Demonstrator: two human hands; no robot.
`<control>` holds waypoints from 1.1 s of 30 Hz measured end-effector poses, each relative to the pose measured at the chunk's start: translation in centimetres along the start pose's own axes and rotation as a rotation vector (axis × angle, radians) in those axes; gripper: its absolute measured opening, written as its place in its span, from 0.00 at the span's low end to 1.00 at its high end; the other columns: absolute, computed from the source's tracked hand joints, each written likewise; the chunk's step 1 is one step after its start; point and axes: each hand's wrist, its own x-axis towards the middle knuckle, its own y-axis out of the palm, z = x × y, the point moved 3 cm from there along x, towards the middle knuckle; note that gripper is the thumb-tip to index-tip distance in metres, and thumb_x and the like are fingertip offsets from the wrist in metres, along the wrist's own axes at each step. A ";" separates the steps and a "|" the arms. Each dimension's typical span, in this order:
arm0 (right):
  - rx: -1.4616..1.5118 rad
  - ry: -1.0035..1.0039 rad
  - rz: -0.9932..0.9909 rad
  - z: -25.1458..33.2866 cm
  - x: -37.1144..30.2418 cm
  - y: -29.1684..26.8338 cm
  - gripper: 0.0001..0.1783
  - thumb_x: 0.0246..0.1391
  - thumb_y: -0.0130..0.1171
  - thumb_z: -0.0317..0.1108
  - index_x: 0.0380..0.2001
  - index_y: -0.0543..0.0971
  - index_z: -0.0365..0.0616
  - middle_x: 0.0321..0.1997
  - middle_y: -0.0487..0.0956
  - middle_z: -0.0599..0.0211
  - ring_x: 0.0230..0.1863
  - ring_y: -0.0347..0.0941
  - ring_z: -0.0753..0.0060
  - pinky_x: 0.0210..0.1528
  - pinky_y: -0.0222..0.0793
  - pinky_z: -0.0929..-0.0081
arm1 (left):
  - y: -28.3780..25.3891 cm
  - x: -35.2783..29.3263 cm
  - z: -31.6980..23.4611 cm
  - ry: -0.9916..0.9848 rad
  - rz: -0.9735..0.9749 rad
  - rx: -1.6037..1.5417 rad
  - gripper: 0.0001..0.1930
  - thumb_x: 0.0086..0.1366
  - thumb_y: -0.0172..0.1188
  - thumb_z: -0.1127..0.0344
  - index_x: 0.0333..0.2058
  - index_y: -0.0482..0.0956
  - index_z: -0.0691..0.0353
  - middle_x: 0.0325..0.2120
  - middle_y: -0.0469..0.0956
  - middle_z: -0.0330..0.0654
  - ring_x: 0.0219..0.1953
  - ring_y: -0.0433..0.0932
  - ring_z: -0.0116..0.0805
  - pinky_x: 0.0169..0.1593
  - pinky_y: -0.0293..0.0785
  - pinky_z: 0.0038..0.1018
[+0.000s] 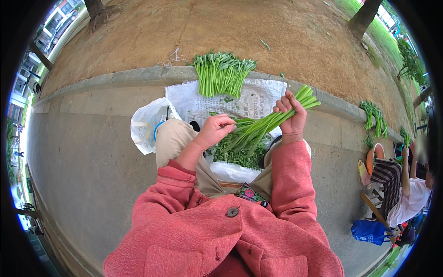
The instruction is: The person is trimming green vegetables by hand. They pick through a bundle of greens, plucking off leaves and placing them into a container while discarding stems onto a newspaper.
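Bunch in work: the bunch of leafy green stems is held aslant above the near right part of the sack, leaves toward the left, bare stem ends far right.
Right hand: fingers clenched around the stems.
Left hand: fingers bent at the leafy end; whether they pinch a leaf, one cannot tell.
Seemingly done: a neat stack of greens, stems aligned, at the sack's far edge.
Seemingly left: the held bunch, apparently unfinished, and the loose leafy heap between the person's knees; whether that heap is waste or stock is unclear.
Surface: a white woven sack on grey pavement, its far edge against a stone curb; a white bag stands left.
Surroundings: outdoors; bare earth and tree trunks beyond; right, another person sits near an orange basin.
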 end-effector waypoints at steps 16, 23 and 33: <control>0.028 -0.108 0.018 1.3 -0.3 0.2 0.11 0.52 0.48 0.32 0.39 0.71 0.41 0.18 0.59 0.76 0.22 0.57 0.78 0.32 0.64 0.72 | -2.0 -0.5 4.1 -0.382 -0.423 -0.286 0.07 0.54 0.61 0.69 0.32 0.79 0.65 0.28 0.77 0.38 0.26 0.74 0.25 0.33 0.71 0.21; -0.105 0.145 0.099 -2.7 -0.6 1.7 0.08 0.48 0.53 0.34 0.30 0.72 0.41 0.17 0.62 0.74 0.20 0.59 0.77 0.29 0.67 0.70 | -1.2 1.3 2.6 -0.234 -0.230 -0.343 0.34 0.46 0.70 0.59 0.51 0.66 0.62 0.40 0.73 0.41 0.43 0.73 0.33 0.47 0.70 0.26; -0.344 0.352 0.156 -8.1 -0.6 3.2 0.10 0.46 0.59 0.32 0.29 0.72 0.37 0.33 0.74 0.57 0.33 0.73 0.65 0.36 0.71 0.69 | 3.1 0.8 -0.6 -0.338 0.416 -1.227 0.45 0.47 0.68 0.67 0.59 0.47 0.61 0.46 0.66 0.46 0.35 0.78 0.46 0.40 0.78 0.42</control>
